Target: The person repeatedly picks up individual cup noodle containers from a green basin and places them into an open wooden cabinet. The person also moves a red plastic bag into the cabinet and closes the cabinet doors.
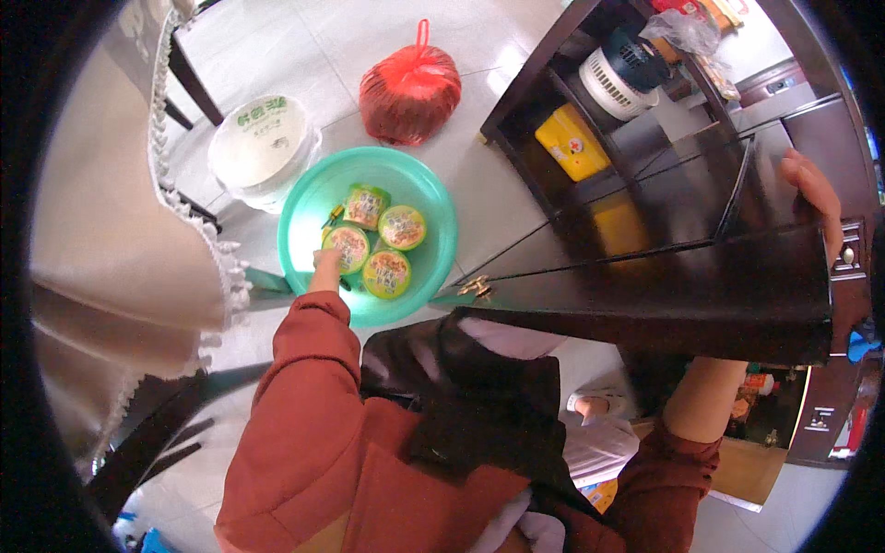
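Note:
My left hand (pixel 328 261) reaches into a round green plastic basin (pixel 368 318) and is against the near left side of a green-lidded food tub (pixel 348 247). Its fingers are mostly hidden, so a grip cannot be made out. Two similar tubs, one beside it (pixel 402 227) and one nearer me (pixel 387 274), show their lids, and another tub (pixel 366 206) lies tilted behind. A small yellow-and-dark object (pixel 334 216) is at their left. My right hand (pixel 816 197) curls its fingers over the far edge of a dark wooden cabinet door (pixel 657 304), the forearm passing behind it.
A white bucket (pixel 259 145) and a tied red plastic bag (pixel 410 93) stand on the tiled floor. The dark shelf unit (pixel 515 104) holds a yellow first-aid box (pixel 572 142) and a white basket (pixel 615 86). At left hangs a lace-edged tablecloth (pixel 131 228).

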`<state>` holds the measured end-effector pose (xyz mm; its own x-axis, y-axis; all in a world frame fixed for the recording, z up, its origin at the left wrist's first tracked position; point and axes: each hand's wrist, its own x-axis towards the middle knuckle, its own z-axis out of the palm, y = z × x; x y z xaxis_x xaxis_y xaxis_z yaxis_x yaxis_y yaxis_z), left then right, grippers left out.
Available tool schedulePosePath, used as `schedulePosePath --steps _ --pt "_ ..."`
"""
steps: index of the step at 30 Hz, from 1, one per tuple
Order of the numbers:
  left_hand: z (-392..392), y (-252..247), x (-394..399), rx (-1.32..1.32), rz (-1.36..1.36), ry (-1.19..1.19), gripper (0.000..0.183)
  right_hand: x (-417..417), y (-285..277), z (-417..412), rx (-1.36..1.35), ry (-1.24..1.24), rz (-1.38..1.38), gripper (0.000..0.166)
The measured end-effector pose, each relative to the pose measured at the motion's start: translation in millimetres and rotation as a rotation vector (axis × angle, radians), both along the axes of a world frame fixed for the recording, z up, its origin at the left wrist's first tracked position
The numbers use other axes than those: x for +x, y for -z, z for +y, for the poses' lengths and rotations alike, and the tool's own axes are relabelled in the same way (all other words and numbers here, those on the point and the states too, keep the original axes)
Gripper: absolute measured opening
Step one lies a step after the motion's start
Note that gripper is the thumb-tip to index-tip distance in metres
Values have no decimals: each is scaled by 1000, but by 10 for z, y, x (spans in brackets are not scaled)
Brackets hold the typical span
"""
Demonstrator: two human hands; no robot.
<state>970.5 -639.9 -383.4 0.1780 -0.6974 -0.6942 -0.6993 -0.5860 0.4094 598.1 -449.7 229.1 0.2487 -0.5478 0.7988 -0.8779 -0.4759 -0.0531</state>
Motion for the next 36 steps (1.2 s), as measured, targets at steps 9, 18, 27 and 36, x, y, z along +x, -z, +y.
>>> schedulePosePath --steps 9,18,27,36 --pt "388 -465 -166 -229 503 -633 35 141 105 16 -20 -129 -166 28" --pt "1120 -2620 331 -175 1113 -208 41 249 143 9 -158 -89 -9 50" --pt "2057 -4207 -552 46 1342 305 74 407 1120 1397 550 -207 -395 87" --pt "2449 -4195 -2516 659 1340 622 34 69 1711 2622 655 142 -1194 111"
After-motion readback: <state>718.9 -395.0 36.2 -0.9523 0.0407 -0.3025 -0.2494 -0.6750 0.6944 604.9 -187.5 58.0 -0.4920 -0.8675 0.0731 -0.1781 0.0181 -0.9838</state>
